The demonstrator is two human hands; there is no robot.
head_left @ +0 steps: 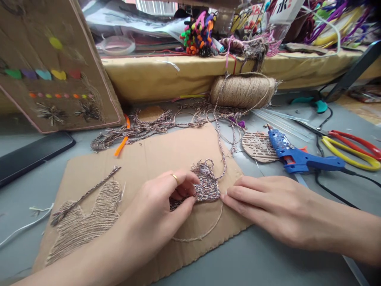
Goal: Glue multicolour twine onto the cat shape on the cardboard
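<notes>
A patch of multicoloured twisted cord (209, 188) lies on a cardboard sheet (166, 159), its rows packed closely and a loose coil at its top. My left hand (162, 198), with a ring on one finger, curls over the patch's left part, thumb and fingertips closed on it and hiding that side. At the right edge, my right hand (274, 202) rests with fingers stretched out, their tips touching the patch's corner; its thumb is hidden. A thin jute strand (208, 233) curves below the patch. Further left, a jute-covered crown-like shape (89, 222) carries a short twisted cord (92, 190).
A blue glue gun (303, 157) and red-and-yellow-handled scissors (354, 147) lie right, beside clear glue sticks (282, 119). A jute spool (242, 91) and tangled cord (133, 129) sit behind. A phone (32, 153) and decorated cardboard panel (56, 51) stand left.
</notes>
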